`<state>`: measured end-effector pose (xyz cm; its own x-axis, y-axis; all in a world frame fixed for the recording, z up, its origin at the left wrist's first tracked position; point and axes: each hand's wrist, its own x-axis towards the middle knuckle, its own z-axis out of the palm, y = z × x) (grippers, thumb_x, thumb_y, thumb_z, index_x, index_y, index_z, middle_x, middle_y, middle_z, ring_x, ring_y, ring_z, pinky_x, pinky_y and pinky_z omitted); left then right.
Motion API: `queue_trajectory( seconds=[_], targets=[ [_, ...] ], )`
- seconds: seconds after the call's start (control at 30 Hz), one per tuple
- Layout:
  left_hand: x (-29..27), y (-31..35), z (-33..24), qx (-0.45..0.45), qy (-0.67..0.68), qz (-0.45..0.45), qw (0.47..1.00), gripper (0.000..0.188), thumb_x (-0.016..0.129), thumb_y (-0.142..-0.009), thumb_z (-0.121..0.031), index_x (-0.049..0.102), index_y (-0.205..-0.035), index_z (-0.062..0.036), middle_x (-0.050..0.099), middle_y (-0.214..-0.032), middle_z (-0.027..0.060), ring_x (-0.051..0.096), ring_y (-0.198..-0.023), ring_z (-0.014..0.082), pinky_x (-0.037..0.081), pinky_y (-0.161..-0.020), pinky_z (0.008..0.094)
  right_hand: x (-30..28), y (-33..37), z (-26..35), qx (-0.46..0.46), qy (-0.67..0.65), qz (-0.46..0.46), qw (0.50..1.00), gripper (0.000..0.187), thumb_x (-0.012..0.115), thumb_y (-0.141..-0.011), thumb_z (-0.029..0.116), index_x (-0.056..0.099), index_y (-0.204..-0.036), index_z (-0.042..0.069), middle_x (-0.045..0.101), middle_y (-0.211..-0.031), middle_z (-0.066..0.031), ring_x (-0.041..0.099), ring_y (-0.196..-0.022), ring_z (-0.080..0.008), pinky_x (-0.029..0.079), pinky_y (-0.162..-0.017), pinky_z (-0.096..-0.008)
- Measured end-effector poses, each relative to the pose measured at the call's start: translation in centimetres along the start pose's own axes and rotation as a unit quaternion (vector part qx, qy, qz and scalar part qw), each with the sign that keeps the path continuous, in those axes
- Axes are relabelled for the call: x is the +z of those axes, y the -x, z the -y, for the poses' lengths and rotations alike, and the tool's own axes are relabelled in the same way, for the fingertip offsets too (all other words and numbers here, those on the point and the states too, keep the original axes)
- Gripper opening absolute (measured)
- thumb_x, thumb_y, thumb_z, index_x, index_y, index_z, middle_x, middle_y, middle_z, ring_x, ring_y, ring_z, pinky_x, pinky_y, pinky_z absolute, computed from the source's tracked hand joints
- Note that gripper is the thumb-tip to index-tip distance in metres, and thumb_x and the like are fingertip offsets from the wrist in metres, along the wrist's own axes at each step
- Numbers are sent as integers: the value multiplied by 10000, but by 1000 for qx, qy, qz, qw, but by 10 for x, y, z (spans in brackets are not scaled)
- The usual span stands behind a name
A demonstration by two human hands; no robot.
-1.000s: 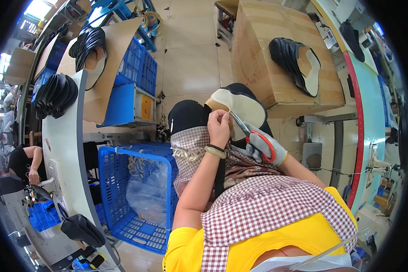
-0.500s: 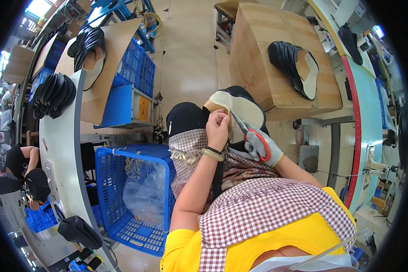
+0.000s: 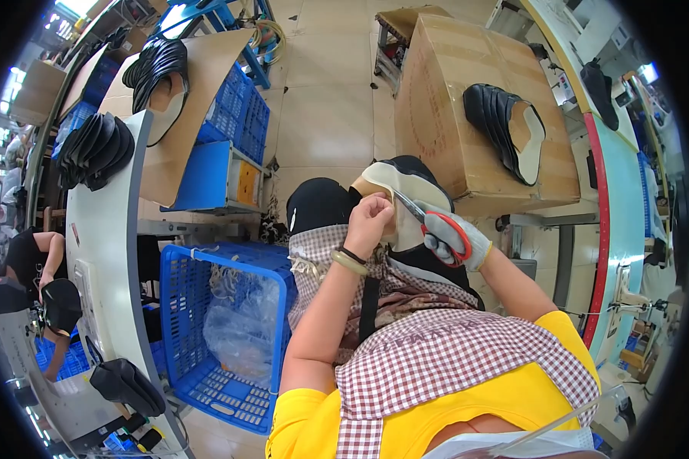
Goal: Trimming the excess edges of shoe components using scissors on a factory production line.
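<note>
A shoe upper, black outside with a cream lining and a tan patch, lies across my right thigh, lining side up. My left hand is bare and closed, pinching the upper's inner edge; the fingertips hide exactly what is between them. In a grey-and-white glove, my right hand is closed around the red-handled scissors. Their blades point up and left over the lining, tips close to my left fingertips. Whether the blades are touching the material I cannot tell.
A blue crate with clear plastic inside stands at my left. Large cartons, one at right, carry stacked uppers. More black pieces lie on the left table. A person works beyond that table.
The whole view has shifted slightly. My right hand with the scissors has drawn a little down and right, its glove turned somewhat. My left hand keeps its pinch at the upper's edge.
</note>
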<state>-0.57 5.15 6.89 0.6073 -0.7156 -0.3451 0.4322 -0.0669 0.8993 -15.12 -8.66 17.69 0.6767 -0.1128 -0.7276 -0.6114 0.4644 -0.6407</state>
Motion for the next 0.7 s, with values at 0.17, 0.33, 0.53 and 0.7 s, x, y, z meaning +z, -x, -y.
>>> queue_trajectory(
  seconds=[0.17, 0.33, 0.53, 0.7],
  targets=[
    [-4, 0, -12, -48, 49, 60, 996, 55, 621, -832, -42, 612, -815, 10, 547, -1050, 32, 548, -776, 57, 437, -701, 194, -14, -13, 2, 3, 6, 13, 1000, 531, 491, -948, 355, 345, -1433, 197, 502, -673, 36, 421, -435, -25, 360, -381, -162],
    [-11, -2, -18, -13, 27, 99, 995, 51, 626, -832, -43, 608, -826, 4, 539, -1036, 27, 548, -791, 63, 438, -709, 198, -17, -12, 14, -3, 6, 39, 999, 476, 537, -926, 421, 471, -1300, 134, 556, -683, 31, 460, -464, -23, 364, -392, -154],
    [-15, -4, -17, -15, -30, 120, 992, 57, 643, -811, -51, 616, -830, -4, 525, -1123, 66, 522, -973, 106, 438, -814, 266, -17, -29, 20, -2, 37, 22, 999, 382, 560, -904, 479, 554, -1006, 111, 560, -650, 27, 469, -449, -34, 352, -380, -154],
    [-19, -3, -20, -3, -10, 134, 991, 58, 649, -807, -56, 617, -824, -10, 499, -1189, 80, 503, -1037, 135, 427, -864, 278, -19, -32, 27, 39, 9, 35, 999, 410, 559, -894, 508, 546, -970, 105, 561, -643, 19, 471, -435, -43, 348, -373, -154]
  ],
)
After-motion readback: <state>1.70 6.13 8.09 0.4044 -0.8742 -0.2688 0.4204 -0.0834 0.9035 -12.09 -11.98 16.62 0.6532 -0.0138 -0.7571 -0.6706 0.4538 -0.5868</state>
